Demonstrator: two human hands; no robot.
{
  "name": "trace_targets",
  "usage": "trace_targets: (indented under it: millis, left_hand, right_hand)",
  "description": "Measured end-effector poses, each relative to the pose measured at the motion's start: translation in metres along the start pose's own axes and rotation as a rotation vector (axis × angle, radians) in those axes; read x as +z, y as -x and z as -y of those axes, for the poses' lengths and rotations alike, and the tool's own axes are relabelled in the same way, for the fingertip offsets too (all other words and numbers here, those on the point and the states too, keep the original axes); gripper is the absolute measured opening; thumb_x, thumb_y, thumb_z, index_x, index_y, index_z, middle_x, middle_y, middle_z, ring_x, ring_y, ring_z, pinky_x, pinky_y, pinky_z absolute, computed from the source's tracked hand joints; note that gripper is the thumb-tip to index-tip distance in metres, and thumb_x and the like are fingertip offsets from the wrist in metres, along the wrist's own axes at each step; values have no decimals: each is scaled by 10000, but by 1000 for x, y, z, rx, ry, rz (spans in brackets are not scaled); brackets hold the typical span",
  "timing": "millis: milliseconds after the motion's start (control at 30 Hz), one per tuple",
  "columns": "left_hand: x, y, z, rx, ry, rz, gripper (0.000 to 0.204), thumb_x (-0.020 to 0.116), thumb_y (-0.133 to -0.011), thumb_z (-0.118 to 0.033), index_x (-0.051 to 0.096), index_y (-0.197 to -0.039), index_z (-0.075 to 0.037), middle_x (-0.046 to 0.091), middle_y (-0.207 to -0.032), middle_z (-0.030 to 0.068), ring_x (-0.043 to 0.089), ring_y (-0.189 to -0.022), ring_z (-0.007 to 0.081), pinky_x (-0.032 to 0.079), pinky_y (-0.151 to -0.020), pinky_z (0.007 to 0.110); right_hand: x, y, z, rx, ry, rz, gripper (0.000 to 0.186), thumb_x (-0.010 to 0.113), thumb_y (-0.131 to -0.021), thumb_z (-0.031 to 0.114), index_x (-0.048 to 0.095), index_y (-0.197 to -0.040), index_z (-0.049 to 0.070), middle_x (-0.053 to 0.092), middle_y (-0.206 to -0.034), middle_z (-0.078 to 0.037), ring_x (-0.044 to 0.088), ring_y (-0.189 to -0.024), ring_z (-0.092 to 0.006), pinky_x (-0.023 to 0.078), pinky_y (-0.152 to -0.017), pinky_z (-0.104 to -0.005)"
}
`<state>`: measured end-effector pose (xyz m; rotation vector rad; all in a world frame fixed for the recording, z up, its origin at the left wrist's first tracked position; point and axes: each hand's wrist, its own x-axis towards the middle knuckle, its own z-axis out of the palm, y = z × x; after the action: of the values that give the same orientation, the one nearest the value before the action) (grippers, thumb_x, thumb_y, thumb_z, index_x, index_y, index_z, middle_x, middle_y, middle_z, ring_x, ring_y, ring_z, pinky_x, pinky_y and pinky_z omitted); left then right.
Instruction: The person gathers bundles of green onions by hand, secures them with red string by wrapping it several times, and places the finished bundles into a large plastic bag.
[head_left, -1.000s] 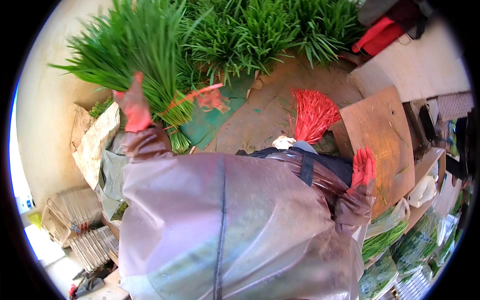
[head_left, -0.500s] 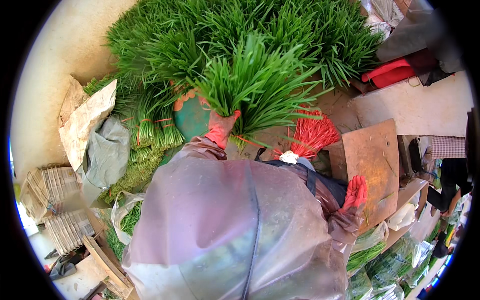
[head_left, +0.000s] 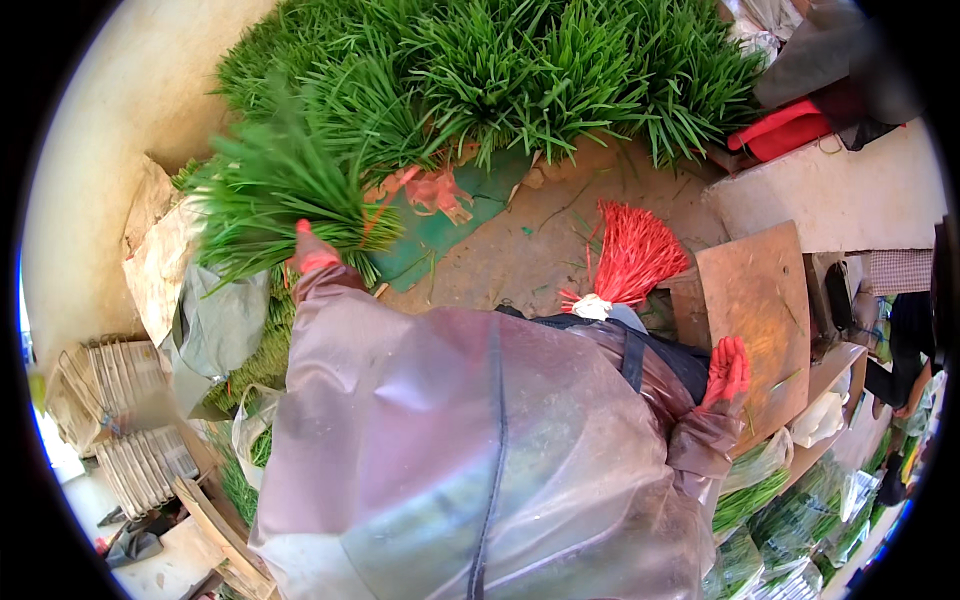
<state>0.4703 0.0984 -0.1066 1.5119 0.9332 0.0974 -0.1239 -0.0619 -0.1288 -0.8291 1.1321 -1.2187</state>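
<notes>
At the left, my left hand (head_left: pixel 310 250), in a red glove, is closed on a leafy green bundle (head_left: pixel 270 190), motion-blurred and partly covering the hand, over other tied bundles (head_left: pixel 240 370). My right hand (head_left: pixel 726 372), also red-gloved, rests beside a rust-stained board (head_left: pixel 760 300), fingers loosely extended and nothing visible in them. A fan of red ties (head_left: pixel 635 255) with a white knot lies on the brown work surface (head_left: pixel 480 250), near a green sheet (head_left: pixel 420 250) with torn red strips (head_left: pixel 440 195). My translucent plastic covering hides much of my body and forearms.
A dense pile of green leafy bundles (head_left: pixel 540 80) lines the back. Crumpled paper (head_left: pixel 155 270) and grey plastic (head_left: pixel 215 315) lie at left, wire-ribbed crates (head_left: pixel 145 470) lower left. Bagged greens (head_left: pixel 760 525) sit lower right. Someone's dark-clothed leg (head_left: pixel 900 340) shows at the far right.
My left hand carried the bundle from upper left to the middle half a second ago, and has now swung it back left. My right hand stays by the board.
</notes>
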Motion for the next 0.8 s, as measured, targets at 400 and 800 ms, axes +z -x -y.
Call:
trace_targets:
  millis: [400,800]
  left_hand:
    - [80,-65,-11,94,225,93,742,670,-641,-329,312,-1201,1,449,-1152,161,463,-996,270,345,-871,337]
    - [94,-115,81,9,-51,102,696,651,-649,-347,346,-1171,-2,459,-1125,174,469,-991,279,351,-857,360]
  right_hand:
    - [15,19,23,90,144,20,380,393,-870,218,366,-1188,9,457,-1137,-165,443,-1068,-240,333,-926,-344]
    - [10,23,15,131,321,-119,365,401,-867,200,383,-1171,-1,492,-1086,-173,490,-1009,-258,382,-863,-334]
